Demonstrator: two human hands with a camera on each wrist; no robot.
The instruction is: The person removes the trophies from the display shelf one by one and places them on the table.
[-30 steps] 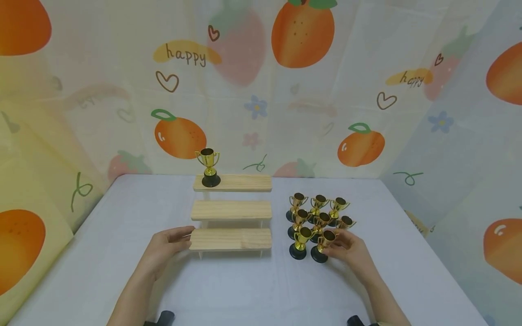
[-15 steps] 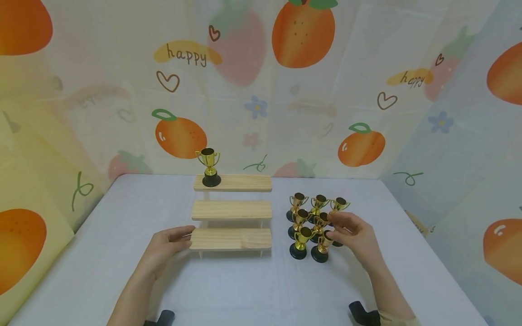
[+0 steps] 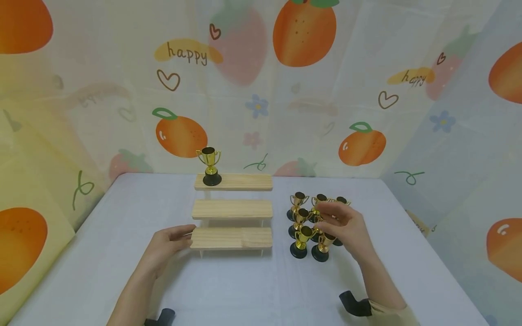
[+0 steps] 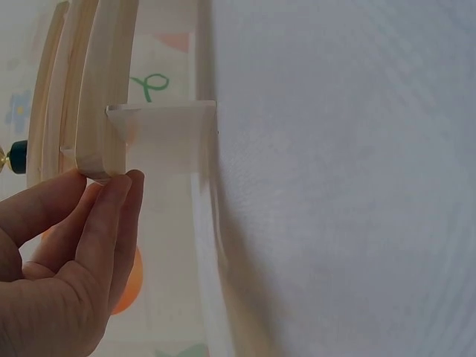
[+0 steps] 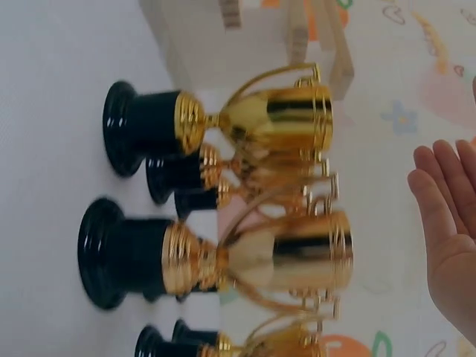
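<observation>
A three-step wooden display shelf (image 3: 232,239) stands mid-table. My left hand (image 3: 161,251) pinches the left end of its lowest board, thumb on one face and fingers on the other in the left wrist view. One small gold trophy cup (image 3: 211,170) with a black base stands upright at the left of the top board. My right hand (image 3: 346,228) hovers over the group of gold trophy cups (image 3: 301,244) right of the shelf, partly hiding some of them. In the right wrist view that hand (image 5: 454,245) has fairly straight fingers, apart from the nearest trophies (image 5: 290,249), holding nothing.
A white cloth covers the table (image 3: 228,290). Behind it hangs a curtain (image 3: 261,131) printed with oranges and strawberries. The middle board (image 3: 232,209) lies between the top and lowest boards. A black strap piece (image 3: 355,304) sits at the right wrist.
My right hand has left the front right trophy, moving up and then left over the group. The left hand keeps its hold on the shelf. The trophies appear unmoved.
</observation>
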